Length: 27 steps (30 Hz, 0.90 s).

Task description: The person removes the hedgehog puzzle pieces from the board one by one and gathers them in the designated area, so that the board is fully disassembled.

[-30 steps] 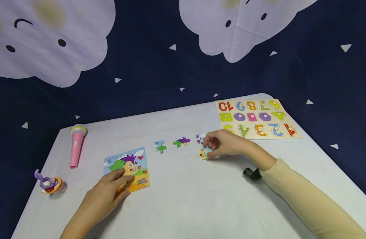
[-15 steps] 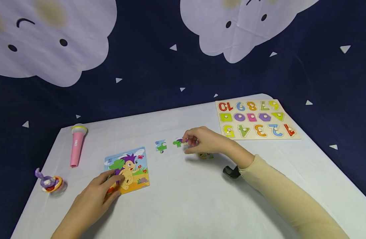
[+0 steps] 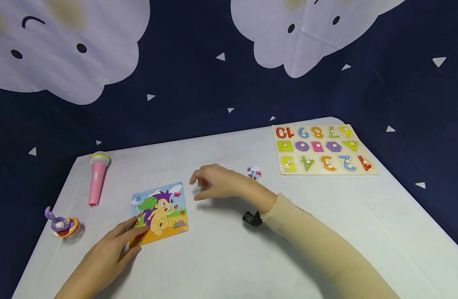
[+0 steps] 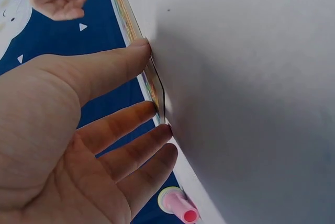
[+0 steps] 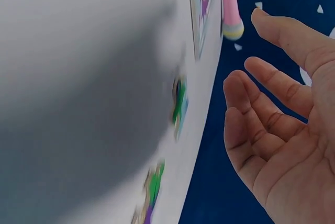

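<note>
Right hand (image 3: 218,182) moved left — fingers parted, empty — near a puzzle piece (image 5: 179,103), likely light, stiff, best edge-pinched; left hand (image 3: 103,254), spread, touches the puzzle (image 3: 162,220).

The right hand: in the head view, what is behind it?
Behind the right hand, bits of a puzzle piece show; the hand covers the rest. The right-wrist view shows green and blue on the piece.

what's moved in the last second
The right hand moved left, from the right-hand loose pieces to the leftmost piece, and holds nothing. The left hand slid toward the puzzle's near left corner, baring more of the hedgehog. The puzzle, microphone and number board stayed put.
</note>
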Available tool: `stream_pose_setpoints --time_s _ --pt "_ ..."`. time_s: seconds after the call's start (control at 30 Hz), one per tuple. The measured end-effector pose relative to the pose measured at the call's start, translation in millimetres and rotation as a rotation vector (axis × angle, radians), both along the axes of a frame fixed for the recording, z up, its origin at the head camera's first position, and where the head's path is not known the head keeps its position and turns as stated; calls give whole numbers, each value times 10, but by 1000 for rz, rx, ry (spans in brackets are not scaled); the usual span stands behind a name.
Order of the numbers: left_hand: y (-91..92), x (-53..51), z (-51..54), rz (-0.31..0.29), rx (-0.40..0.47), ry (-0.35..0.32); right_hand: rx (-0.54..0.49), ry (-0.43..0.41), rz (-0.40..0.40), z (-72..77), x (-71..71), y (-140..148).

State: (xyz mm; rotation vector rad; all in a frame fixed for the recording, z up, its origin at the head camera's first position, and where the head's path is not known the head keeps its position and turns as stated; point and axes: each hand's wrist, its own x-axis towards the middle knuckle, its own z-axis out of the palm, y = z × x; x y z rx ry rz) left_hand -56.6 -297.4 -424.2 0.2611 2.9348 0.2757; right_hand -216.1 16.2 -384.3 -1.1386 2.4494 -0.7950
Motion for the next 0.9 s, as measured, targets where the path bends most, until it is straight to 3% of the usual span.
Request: stream_pose_setpoints --time_s 0.5,0.77,0.9 --pt "2 0 -2 -5 17 5 122 84 117 -113 149 -669" --pt "15 12 -10 -29 39 24 187 48 76 -145 211 -883" --pt "18 7 -7 -52 39 60 230 73 56 -180 250 -979"
